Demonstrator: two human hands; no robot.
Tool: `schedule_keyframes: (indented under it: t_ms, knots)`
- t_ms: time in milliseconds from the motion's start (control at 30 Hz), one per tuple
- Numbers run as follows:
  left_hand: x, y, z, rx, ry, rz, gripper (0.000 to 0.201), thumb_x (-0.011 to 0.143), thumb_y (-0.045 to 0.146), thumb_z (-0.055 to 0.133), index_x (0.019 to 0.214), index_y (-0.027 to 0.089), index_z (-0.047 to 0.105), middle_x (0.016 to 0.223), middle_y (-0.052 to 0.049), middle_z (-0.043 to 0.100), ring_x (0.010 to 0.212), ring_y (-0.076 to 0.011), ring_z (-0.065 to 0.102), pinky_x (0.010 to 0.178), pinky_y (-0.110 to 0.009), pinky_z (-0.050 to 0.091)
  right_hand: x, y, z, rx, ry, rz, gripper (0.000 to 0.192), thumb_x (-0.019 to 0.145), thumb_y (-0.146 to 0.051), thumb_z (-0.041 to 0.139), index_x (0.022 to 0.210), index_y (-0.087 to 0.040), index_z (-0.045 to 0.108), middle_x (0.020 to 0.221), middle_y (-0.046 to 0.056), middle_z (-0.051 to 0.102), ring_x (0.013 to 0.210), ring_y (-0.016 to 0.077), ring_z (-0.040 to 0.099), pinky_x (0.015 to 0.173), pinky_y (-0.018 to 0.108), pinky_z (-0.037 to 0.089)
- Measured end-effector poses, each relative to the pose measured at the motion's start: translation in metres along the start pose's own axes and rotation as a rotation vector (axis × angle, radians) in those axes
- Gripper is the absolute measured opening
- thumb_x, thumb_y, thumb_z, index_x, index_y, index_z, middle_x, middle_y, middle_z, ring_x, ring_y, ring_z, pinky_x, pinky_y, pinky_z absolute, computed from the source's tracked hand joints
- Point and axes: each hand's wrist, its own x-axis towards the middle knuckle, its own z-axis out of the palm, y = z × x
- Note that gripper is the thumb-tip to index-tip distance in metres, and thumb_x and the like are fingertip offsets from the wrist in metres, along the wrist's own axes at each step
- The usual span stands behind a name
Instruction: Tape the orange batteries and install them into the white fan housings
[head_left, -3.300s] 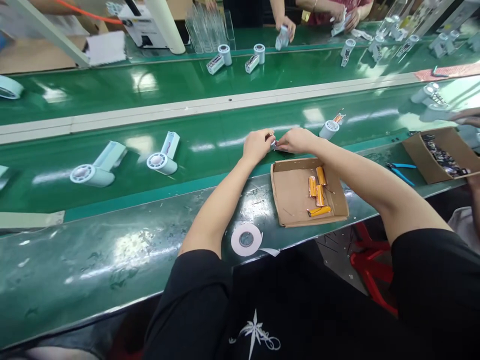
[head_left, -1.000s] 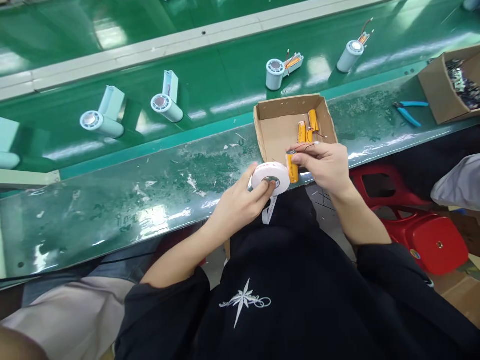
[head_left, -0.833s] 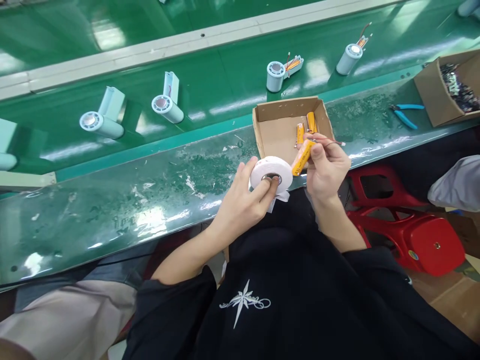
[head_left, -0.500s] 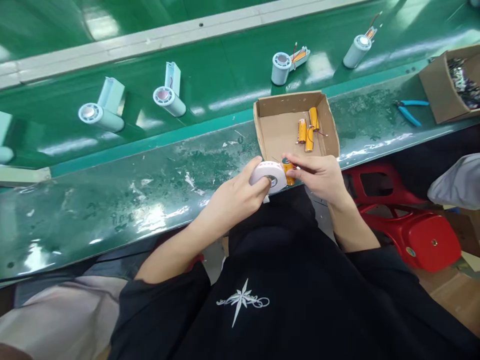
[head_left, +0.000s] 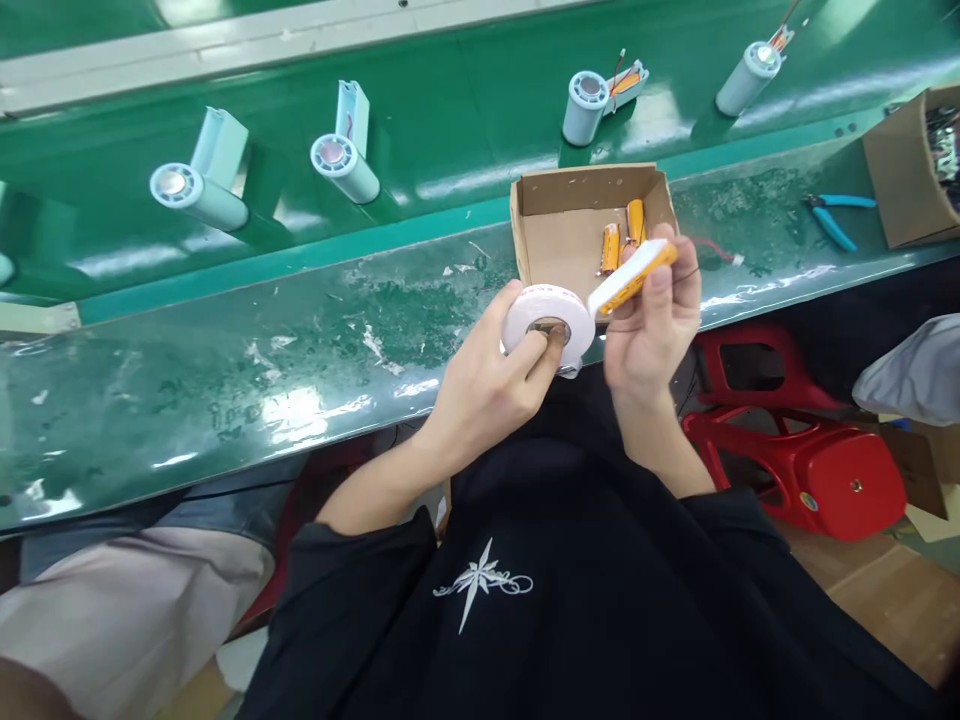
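Observation:
My left hand (head_left: 499, 365) is closed round a white roll of tape (head_left: 517, 322), with fingers at its core. In my right hand (head_left: 652, 325) is an orange battery (head_left: 634, 283), gripped between thumb and fingers and tilted up to the right. A white strip covers its upper face, and its near end is close to the roll's right edge. From the battery a red wire with a small white connector (head_left: 738, 260) sticks out to the right. Just behind the hands stands a shallow cardboard box (head_left: 555, 235) with more orange batteries (head_left: 610, 248) in it, partly hidden by my right hand.
Pale blue fan-like housings (head_left: 346, 168) lie along the green conveyor belt (head_left: 457, 130). Blue-handled pliers (head_left: 836, 222) and a box of small parts (head_left: 904, 170) are at the right. Red stools (head_left: 847, 485) stand below. People's clothing shows at left (head_left: 150, 600) and right (head_left: 915, 370).
My right hand has lifted the battery up and right and turned it, so its white-covered face now shows. The tape roll is turned more face-up. The whole view has shifted slightly.

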Motion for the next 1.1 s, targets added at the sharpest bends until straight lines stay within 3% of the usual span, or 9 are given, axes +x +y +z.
schedule_keyframes:
  t_ms: [167,333,400,500,600,667,767,867,1100]
  knots:
    - [-0.007,0.014,0.013,-0.121,-0.02,-0.106,0.036,0.111,0.042,0.062,0.143,0.026,0.063,0.134,-0.012,0.07,0.16,-0.0421,0.048,0.131,-0.064,0.046,-0.018,0.014,0.015,-0.09,0.027,-0.017,0.084,0.096,-0.063,0.077,0.169,-0.044,0.037,0.166,0.006,0.056,0.159,0.0374,0.053,0.121,0.06,0.058]
    - [-0.041,0.036,0.006,-0.309,-0.235,0.252,0.025,0.113,0.026,0.052,0.12,0.027,0.076,0.113,-0.004,0.077,0.138,-0.026,0.071,0.12,-0.044,0.062,0.032,0.0,-0.066,0.068,0.241,-0.217,0.055,0.095,-0.063,0.077,0.146,-0.045,0.065,0.147,0.002,0.068,0.148,0.0296,0.063,0.127,0.052,0.053]
    - [-0.055,0.009,0.0,-0.228,-0.212,0.181,0.027,0.11,0.021,0.054,0.117,0.025,0.08,0.107,-0.006,0.08,0.138,-0.0292,0.071,0.12,-0.048,0.062,0.042,-0.009,-0.102,0.112,0.386,-0.273,0.041,0.093,-0.061,0.08,0.132,-0.049,0.074,0.141,-0.002,0.07,0.145,0.0257,0.066,0.128,0.046,0.052]
    - [-0.065,-0.069,-0.016,-0.078,-0.201,-0.162,0.026,0.107,0.029,0.061,0.118,0.023,0.084,0.114,-0.011,0.083,0.15,-0.041,0.059,0.125,-0.066,0.052,0.028,-0.014,-0.132,0.084,0.394,-0.128,0.055,0.074,-0.053,0.096,0.125,-0.058,0.076,0.128,-0.004,0.076,0.129,0.028,0.075,0.113,0.052,0.064]
    - [-0.043,-0.143,-0.031,-0.176,-0.332,-0.314,0.034,0.098,0.052,0.074,0.119,0.028,0.086,0.126,-0.009,0.083,0.148,-0.04,0.06,0.122,-0.059,0.055,0.007,-0.012,-0.131,0.087,0.381,-0.013,0.066,0.062,-0.043,0.101,0.122,-0.059,0.077,0.113,-0.005,0.081,0.104,0.0262,0.082,0.094,0.051,0.072]
    - [-0.005,-0.176,-0.032,-0.149,-0.296,-0.403,0.04,0.099,0.059,0.07,0.12,0.029,0.086,0.13,-0.008,0.082,0.138,-0.0343,0.066,0.121,-0.051,0.054,0.003,-0.014,-0.117,0.132,0.389,0.019,0.066,0.06,-0.035,0.101,0.119,-0.053,0.078,0.107,-0.005,0.082,0.094,0.0221,0.082,0.086,0.045,0.073]
    - [0.072,-0.207,-0.023,0.161,-0.059,-0.65,0.052,0.107,0.056,0.055,0.141,0.022,0.076,0.152,-0.015,0.07,0.145,-0.037,0.057,0.123,-0.052,0.048,0.013,-0.025,-0.093,0.222,0.365,-0.004,0.067,0.059,-0.028,0.104,0.12,-0.04,0.077,0.105,-0.004,0.083,0.098,0.0204,0.083,0.091,0.04,0.072]
    - [0.134,-0.23,-0.012,0.323,-0.162,-0.849,0.067,0.108,0.059,0.05,0.155,0.013,0.062,0.158,-0.027,0.06,0.148,-0.0468,0.05,0.117,-0.058,0.048,0.018,-0.037,-0.081,0.239,0.319,-0.058,0.069,0.06,-0.025,0.105,0.122,-0.033,0.076,0.104,-0.003,0.083,0.101,0.022,0.083,0.098,0.044,0.071]
    - [0.152,-0.268,0.001,0.149,-0.321,-0.654,0.035,0.087,0.025,0.074,0.119,0.014,0.082,0.135,-0.023,0.076,0.135,-0.0394,0.064,0.118,-0.047,0.049,0.002,-0.032,-0.112,0.046,0.295,-0.003,0.059,0.064,-0.031,0.102,0.116,-0.047,0.078,0.097,-0.002,0.086,0.091,0.0324,0.086,0.084,0.059,0.074]
